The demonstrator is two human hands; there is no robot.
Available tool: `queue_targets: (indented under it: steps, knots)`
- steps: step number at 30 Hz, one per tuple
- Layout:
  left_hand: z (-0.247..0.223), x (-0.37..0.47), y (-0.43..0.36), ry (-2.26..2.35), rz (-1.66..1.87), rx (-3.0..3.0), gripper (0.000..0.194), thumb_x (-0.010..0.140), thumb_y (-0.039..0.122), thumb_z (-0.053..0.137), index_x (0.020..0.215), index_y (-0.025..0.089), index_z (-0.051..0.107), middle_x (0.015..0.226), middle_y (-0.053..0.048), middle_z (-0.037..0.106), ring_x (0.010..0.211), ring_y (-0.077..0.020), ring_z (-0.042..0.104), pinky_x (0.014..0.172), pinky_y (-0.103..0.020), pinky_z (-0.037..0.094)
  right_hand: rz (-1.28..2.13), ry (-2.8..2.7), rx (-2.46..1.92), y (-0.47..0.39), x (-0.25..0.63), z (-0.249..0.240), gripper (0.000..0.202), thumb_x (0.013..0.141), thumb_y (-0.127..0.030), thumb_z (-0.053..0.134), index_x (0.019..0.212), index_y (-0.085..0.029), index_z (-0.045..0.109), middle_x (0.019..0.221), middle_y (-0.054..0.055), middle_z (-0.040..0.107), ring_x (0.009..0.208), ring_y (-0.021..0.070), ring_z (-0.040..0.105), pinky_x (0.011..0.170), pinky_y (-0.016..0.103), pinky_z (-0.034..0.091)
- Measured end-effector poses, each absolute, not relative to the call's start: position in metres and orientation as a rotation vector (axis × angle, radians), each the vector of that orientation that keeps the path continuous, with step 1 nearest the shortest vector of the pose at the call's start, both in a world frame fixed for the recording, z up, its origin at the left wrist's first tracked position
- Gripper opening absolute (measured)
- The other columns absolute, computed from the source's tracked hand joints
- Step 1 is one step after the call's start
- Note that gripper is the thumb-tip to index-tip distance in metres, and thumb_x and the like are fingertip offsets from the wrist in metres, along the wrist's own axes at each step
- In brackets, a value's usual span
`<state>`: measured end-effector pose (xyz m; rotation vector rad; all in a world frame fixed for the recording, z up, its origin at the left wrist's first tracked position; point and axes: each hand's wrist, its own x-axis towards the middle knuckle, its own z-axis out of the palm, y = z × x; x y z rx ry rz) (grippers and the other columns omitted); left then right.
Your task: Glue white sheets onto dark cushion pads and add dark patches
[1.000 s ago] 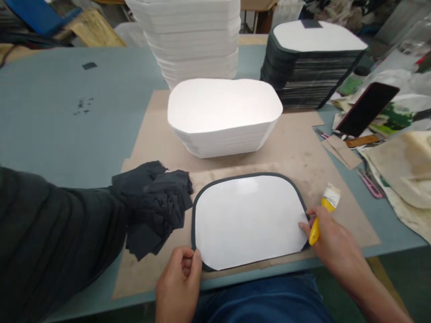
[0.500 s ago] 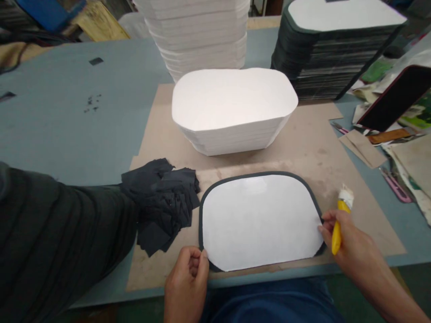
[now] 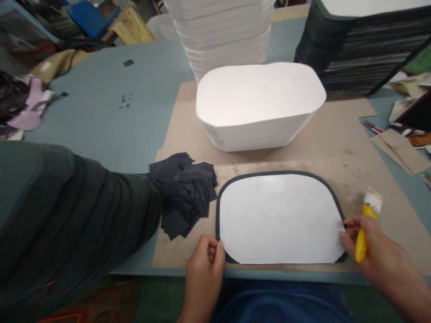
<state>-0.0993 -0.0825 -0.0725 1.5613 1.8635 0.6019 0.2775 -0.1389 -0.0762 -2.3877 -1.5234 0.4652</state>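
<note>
A white rounded panel (image 3: 281,220) with a dark fabric border lies flat in front of me. My left hand (image 3: 206,264) pinches its border at the lower left, thumb against forefinger. At the opposite side my right hand (image 3: 368,237) has its thumb and forefinger on the panel's right edge. That same hand also keeps a yellow-handled paintbrush (image 3: 361,242) in its grip, with the whitish bristles pointing away from me. Left of the panel is a loose heap of small black fabric pieces (image 3: 185,193).
Brown cardboard (image 3: 336,148) covers the table under the panel. Behind it stand a low pile of white panels (image 3: 261,96), a taller white stack (image 3: 225,36) and a dark-edged stack (image 3: 357,54). A bulky dark ribbed form (image 3: 84,211) fills the left. Snips (image 3: 372,126) lie at right.
My view has swung left, so everything sits further right in the picture. Both hands still hold the panel's edges, and the brush stays in my right hand.
</note>
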Motion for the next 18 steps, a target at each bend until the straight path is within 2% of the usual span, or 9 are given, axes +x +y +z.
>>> queue_targets:
  steps: [2, 4, 6, 8, 10, 12, 14, 16, 18]
  knots:
    - [-0.069, -0.104, -0.082, 1.823, 0.621, 1.493, 0.018, 0.095, 0.038, 0.056, 0.101, 0.021, 0.057, 0.073, -0.001, 0.069, 0.064, -0.0188, 0.070, 0.060, -0.027, 0.055, 0.447, -1.526, -2.398, -0.139, 0.282, -0.079, 0.039, 0.080, -0.055, 0.053, 0.106, -0.025, 0.052, 0.083, 0.006, 0.067, 0.060, 0.0246, 0.067, 0.053, 0.036, 0.052]
    - [-0.062, -0.106, -0.078, 1.848, 0.659, 1.488, 0.030, 0.100, 0.038, 0.051, 0.121, 0.017, 0.053, 0.081, -0.003, 0.072, 0.071, -0.0200, 0.073, 0.063, -0.029, 0.058, 0.455, -1.536, -2.383, -0.139, 0.287, -0.083, 0.043, 0.078, -0.058, 0.054, 0.106, -0.025, 0.052, 0.082, 0.007, 0.065, 0.059, 0.0255, 0.066, 0.051, 0.038, 0.052]
    - [-0.053, -0.100, -0.071, 1.914, 0.714, 1.688, 0.034, 0.103, 0.037, 0.048, 0.129, 0.016, 0.053, 0.093, -0.008, 0.073, 0.081, -0.0222, 0.074, 0.072, -0.034, 0.061, 0.476, -1.563, -2.352, -0.140, 0.291, -0.087, 0.045, 0.079, -0.060, 0.054, 0.106, -0.024, 0.052, 0.081, 0.007, 0.063, 0.060, 0.0261, 0.066, 0.053, 0.039, 0.053]
    - [-0.047, -0.084, -0.061, 1.861, 0.740, 2.043, 0.033, 0.105, 0.034, 0.048, 0.130, 0.014, 0.057, 0.116, -0.017, 0.071, 0.107, -0.0266, 0.072, 0.091, -0.041, 0.061, 0.475, -1.602, -2.350, -0.143, 0.295, -0.090, 0.047, 0.081, -0.062, 0.054, 0.108, -0.024, 0.053, 0.081, 0.007, 0.063, 0.062, 0.0263, 0.066, 0.056, 0.040, 0.055]
    - [-0.046, -0.060, -0.050, 1.644, 0.657, 2.375, 0.038, 0.105, 0.030, 0.048, 0.139, 0.014, 0.055, 0.146, -0.020, 0.059, 0.138, -0.0305, 0.056, 0.112, -0.048, 0.051, 0.434, -1.642, -2.374, -0.146, 0.298, -0.091, 0.048, 0.084, -0.063, 0.052, 0.111, -0.024, 0.054, 0.084, 0.008, 0.065, 0.065, 0.0272, 0.068, 0.058, 0.041, 0.056]
    - [-0.050, -0.036, -0.042, 1.449, 0.486, 2.562, 0.050, 0.105, 0.033, 0.051, 0.153, 0.018, 0.046, 0.166, -0.015, 0.041, 0.155, -0.0314, 0.035, 0.123, -0.055, 0.039, 0.343, -1.701, -2.394, -0.148, 0.297, -0.088, 0.048, 0.089, -0.064, 0.049, 0.115, -0.023, 0.054, 0.091, 0.010, 0.068, 0.074, 0.0307, 0.071, 0.065, 0.045, 0.058]
    - [-0.056, -0.018, -0.039, 1.364, 0.334, 2.638, 0.060, 0.104, 0.044, 0.053, 0.159, 0.024, 0.039, 0.172, -0.008, 0.029, 0.160, -0.0322, 0.023, 0.126, -0.062, 0.031, 0.183, -1.784, -2.397, -0.145, 0.293, -0.084, 0.051, 0.092, -0.064, 0.046, 0.118, -0.021, 0.056, 0.097, 0.014, 0.070, 0.084, 0.0358, 0.071, 0.073, 0.051, 0.059]
    - [-0.063, -0.009, -0.038, 1.360, 0.252, 2.658, 0.065, 0.103, 0.052, 0.053, 0.161, 0.026, 0.038, 0.173, -0.006, 0.026, 0.160, -0.0329, 0.022, 0.126, -0.065, 0.029, 0.025, -1.833, -2.327, -0.138, 0.285, -0.080, 0.052, 0.094, -0.066, 0.046, 0.118, -0.020, 0.057, 0.110, 0.018, 0.071, 0.094, 0.0392, 0.071, 0.079, 0.056, 0.059]
    - [-0.069, -0.007, -0.040, 1.376, 0.218, 2.670, 0.067, 0.103, 0.054, 0.052, 0.162, 0.026, 0.036, 0.174, -0.005, 0.024, 0.161, -0.0328, 0.021, 0.126, -0.066, 0.028, -0.018, -1.842, -2.191, -0.126, 0.272, -0.078, 0.050, 0.095, -0.066, 0.048, 0.116, -0.021, 0.056, 0.131, 0.020, 0.067, 0.105, 0.0397, 0.071, 0.084, 0.056, 0.059]
